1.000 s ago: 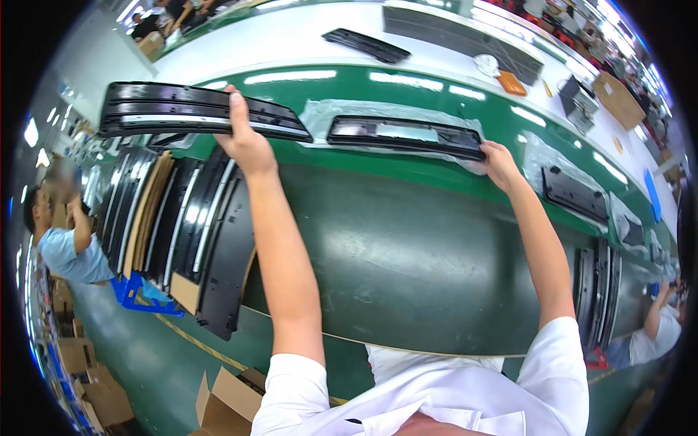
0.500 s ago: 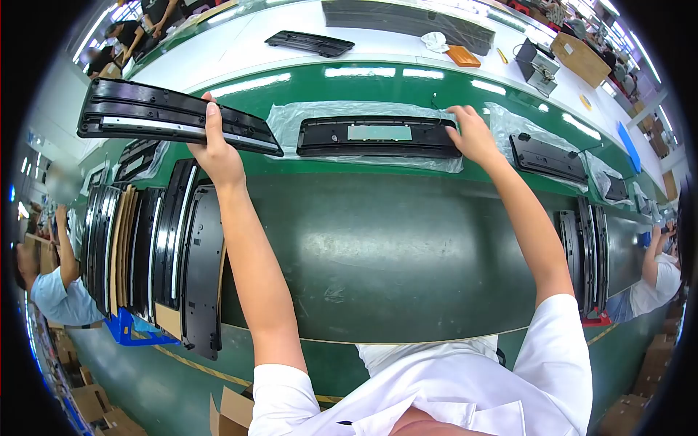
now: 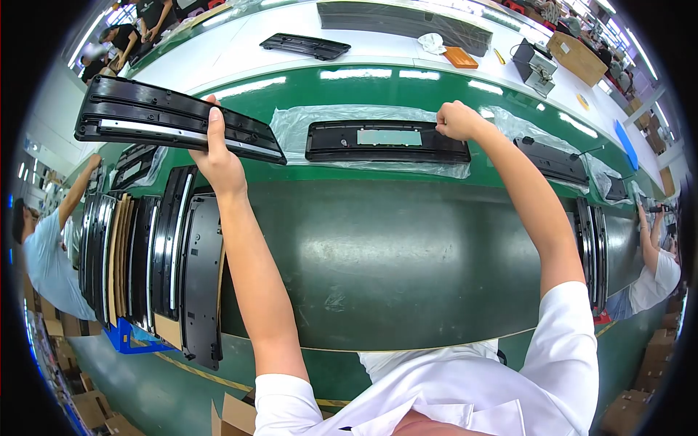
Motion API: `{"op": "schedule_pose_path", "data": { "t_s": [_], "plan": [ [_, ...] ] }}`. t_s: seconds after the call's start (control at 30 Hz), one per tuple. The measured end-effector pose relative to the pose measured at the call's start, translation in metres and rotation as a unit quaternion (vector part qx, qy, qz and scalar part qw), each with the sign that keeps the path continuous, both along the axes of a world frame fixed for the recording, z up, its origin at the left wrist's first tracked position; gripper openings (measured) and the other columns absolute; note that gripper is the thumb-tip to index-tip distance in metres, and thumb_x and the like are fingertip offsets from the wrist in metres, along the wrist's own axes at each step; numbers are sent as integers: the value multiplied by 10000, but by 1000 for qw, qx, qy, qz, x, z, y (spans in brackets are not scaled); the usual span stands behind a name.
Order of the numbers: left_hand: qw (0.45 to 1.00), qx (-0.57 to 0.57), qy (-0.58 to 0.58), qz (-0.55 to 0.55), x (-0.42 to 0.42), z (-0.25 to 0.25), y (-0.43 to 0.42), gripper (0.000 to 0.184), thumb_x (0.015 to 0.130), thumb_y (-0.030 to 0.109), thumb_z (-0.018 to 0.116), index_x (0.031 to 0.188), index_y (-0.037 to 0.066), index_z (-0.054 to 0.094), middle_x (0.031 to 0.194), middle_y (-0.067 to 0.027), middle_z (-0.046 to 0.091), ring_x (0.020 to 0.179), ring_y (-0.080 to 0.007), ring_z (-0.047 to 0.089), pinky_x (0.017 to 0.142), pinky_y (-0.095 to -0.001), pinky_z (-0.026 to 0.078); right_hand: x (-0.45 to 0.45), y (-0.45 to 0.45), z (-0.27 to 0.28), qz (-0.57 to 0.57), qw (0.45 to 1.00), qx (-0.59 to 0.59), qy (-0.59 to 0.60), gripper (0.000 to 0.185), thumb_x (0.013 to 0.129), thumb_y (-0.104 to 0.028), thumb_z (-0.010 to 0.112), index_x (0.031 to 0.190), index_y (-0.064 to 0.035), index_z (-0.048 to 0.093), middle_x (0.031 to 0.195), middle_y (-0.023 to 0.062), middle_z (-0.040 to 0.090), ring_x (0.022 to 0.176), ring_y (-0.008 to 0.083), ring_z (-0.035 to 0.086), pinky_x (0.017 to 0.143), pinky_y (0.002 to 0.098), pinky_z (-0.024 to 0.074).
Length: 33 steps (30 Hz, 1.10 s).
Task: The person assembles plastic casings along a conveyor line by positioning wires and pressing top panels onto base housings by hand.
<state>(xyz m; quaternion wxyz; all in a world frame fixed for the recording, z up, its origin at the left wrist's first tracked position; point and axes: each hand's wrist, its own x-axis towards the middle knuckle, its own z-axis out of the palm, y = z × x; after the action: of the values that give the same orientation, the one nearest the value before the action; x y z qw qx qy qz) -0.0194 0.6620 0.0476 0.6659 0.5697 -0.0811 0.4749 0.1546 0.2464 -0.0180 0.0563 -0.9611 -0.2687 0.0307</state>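
My left hand (image 3: 219,166) grips a long black plastic panel (image 3: 156,109) with a silver strip, thumb on its near face. It is held raised and tilted at the left, above the work surface. A second black panel (image 3: 331,142), with a pale rectangular plate (image 3: 389,137) in its middle, lies on a clear plastic sheet (image 3: 291,123) on the green surface. My right hand (image 3: 458,121) is closed at this panel's far right corner. Whatever its fingers hold, if anything, is hidden.
Black panels (image 3: 156,218) and cardboard sheets stand in a row at the left; more panels (image 3: 595,247) stand at the right. Another panel (image 3: 549,161) lies further right on the green surface. Beyond are a white table with a black tray (image 3: 305,46) and a metal box (image 3: 536,69). Co-workers (image 3: 54,254) flank both sides.
My right hand has closed its fingers and moved slightly left. The lying panel has shifted a little right. My left hand still holds its panel. The left co-worker's arm has risen.
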Motion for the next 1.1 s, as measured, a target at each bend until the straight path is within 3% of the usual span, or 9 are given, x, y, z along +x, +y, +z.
{"op": "schedule_pose_path", "data": {
  "t_s": [0.07,0.17,0.4,0.47,0.53,0.77,0.83,0.97,1.1],
  "plan": [
    [1000,3,9,1,0,-1,-2,344,1032,140,599,1312,-58,618,1309,-122,649,1223,-221,596,1112,-371,415,7,12,2,-37,989,-106,100,205,835,-157,746,1024,-93,791,1075,179,764,962,359,746,819,475,598],
    [1000,16,15,-1,2,-2,-5,341,1030,137,600,1308,-60,619,1311,-130,647,1225,-223,596,1115,-374,415,9,37,5,-47,974,-214,58,253,828,-132,747,1072,-81,792,1142,171,759,1051,342,741,863,459,603],
    [998,50,26,-10,2,-4,-15,395,1013,136,640,1344,-69,572,1340,-139,619,1230,-211,584,1115,-366,417,-4,65,8,-62,965,-256,-9,316,818,-113,751,1127,-56,778,1253,170,726,1148,322,716,885,453,601],
    [997,63,36,-8,1,-4,-18,402,1017,147,644,1346,-72,573,1330,-134,621,1226,-203,585,1105,-351,422,-8,44,25,-76,970,-230,12,331,786,-138,786,1097,-26,769,1165,177,755,1050,311,751,826,430,619],
    [996,82,43,-4,1,-6,-17,406,1019,150,647,1350,-73,573,1322,-126,621,1219,-196,584,1092,-340,429,19,1,29,-57,979,-99,166,319,750,-160,838,998,7,727,868,118,773,770,228,767,691,361,631],
    [992,110,47,-35,8,-15,-27,388,1018,101,629,1360,-71,569,1369,-137,612,1256,-202,575,1115,-354,412,-21,-103,72,-67,938,184,285,281,923,-200,744,1142,-32,688,783,27,695,785,129,708,795,297,569],
    [988,143,43,-33,8,-19,-33,407,1013,93,630,1380,-64,552,1382,-128,606,1250,-191,563,1114,-356,398,-19,-116,53,-22,840,407,358,312,967,-239,719,1209,-48,675,860,7,694,859,117,699,854,281,557],
    [976,206,59,-29,-5,-16,-59,484,989,94,654,1426,-51,507,1409,-123,574,1160,-142,540,1067,-315,392,-36,-86,16,1,742,603,292,375,1022,-290,670,1301,-43,637,1009,14,708,926,88,674,910,260,540],
    [959,275,76,-11,-4,-18,-85,615,965,92,698,1500,-45,427,1424,-143,531,1228,-197,533,1102,-343,375,-27,-64,-9,-28,752,636,168,340,1066,-290,591,1231,-12,695,948,40,744,831,88,678,806,257,566]
  ]
}}
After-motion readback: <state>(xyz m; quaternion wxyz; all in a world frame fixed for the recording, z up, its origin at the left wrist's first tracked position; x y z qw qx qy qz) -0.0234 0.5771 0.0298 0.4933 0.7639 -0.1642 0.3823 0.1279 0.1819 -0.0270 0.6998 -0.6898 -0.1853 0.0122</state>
